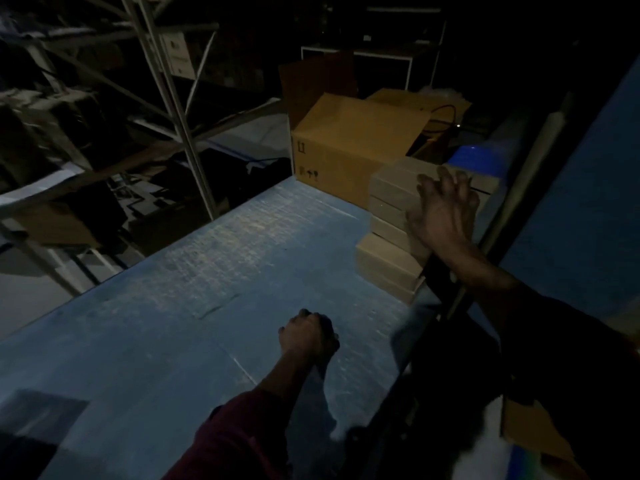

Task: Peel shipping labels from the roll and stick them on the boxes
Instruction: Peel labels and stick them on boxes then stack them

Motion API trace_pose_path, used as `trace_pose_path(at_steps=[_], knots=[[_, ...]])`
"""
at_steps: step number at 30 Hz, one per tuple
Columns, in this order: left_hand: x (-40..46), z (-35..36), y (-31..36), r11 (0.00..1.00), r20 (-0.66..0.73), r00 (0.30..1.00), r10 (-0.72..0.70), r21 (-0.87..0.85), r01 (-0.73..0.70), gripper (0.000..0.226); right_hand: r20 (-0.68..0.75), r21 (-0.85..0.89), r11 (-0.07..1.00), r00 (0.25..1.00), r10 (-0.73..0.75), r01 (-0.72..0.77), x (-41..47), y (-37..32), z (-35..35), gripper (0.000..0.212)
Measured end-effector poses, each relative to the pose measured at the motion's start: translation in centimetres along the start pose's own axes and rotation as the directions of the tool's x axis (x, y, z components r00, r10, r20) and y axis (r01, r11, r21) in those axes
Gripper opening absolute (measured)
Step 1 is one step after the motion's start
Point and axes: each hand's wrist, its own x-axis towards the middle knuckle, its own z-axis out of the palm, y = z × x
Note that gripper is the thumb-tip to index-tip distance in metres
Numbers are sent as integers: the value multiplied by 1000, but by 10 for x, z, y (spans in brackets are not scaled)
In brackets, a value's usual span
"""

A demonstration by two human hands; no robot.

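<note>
Your right hand (441, 209), fingers spread, hides part of the stacked small boxes (388, 233) at the desk's (207, 271) far right edge; your left hand (308, 336) is fisted, contents unclear in the dark.

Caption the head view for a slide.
Right hand reaches with spread fingers to stacked small boxes on a blue table; left hand fisted.

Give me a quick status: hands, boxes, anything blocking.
Right hand open, reaching at small box stack. Left hand fisted over blue table. No label roll seen. Big carton behind stack.
</note>
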Motion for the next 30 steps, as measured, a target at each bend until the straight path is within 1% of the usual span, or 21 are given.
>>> trace_pose_path(at_steps=[2, 4, 8, 11, 15, 18, 20, 21, 22, 23, 24, 25, 27, 28, 30], knots=[[4, -1, -1, 1000, 14, 1000, -5, 12, 4, 46, 108, -86, 996, 994, 28, -19, 12, 3, 7, 85], [7, -2, -1, 1000, 21, 1000, 3, 26, -4, 48, 161, -147, 989, 987, 23, 1, 18, 7, 16, 87], [7, 2, -2, 998, -15, 1000, 7, 64, -6, 54, 117, -169, 984, 993, -30, 49, 18, 9, 23, 81], [6, 2, -1, 999, -31, 999, -12, 50, 13, 52, 88, -162, 983, 993, -73, 87, 16, 12, 23, 78], [5, 1, 1, 999, -37, 999, 0, 49, 2, 49, 53, -112, 987, 993, -108, 114, 9, 14, 25, 74], [7, 0, -3, 1000, -13, 1000, -11, -24, 11, 47, 34, -36, 989, 989, -142, 143, 1, 9, 20, 73], [8, -1, -9, 995, 15, 1000, 7, -96, -5, 51, 1, 40, 983, 983, -181, 181, -8, 1, 15, 73], [4, -5, -12, 987, 17, 1000, 9, -161, -6, 52, -28, 95, 975, 979, -202, 203, -15, -4, 14, 73], [2, -7, -17, 968, 9, 1000, 11, -253, -8, 52, -62, 162, 960, 974, -220, 227, -24, -11, 12, 73], [-4, -11, -23, 927, -10, 1000, 0, -376, -3, 58, -86, 245, 936, 967, -240, 254, -34, -20, 11, 74], [-11, -16, -30, 873, -38, 999, -9, -487, -10, 69, -78, 344, 903, 967, -244, 256, -47, -30, 8, 74], [-21, -23, -39, 810, -58, 998, -33, -586, -7, 78, -32, 457, 861, 972, -235, 223, -60, -41, 5, 73], [-40, -33, -62, 657, -87, 990, -113, -754, 9, 88, 138, 648, 756, 962, -234, 91, -86, -63, 5, 72], [-53, -41, -74, 594, -100, 984, -148, -804, 8, 94, 241, 716, 698, 934, -264, 13, -97, -74, 10, 71], [-79, -55, -102, 525, -100, 975, -199, -851, 20, 108, 412, 813, 562, 834, -367, -155, -116, -97, 27, 62]])
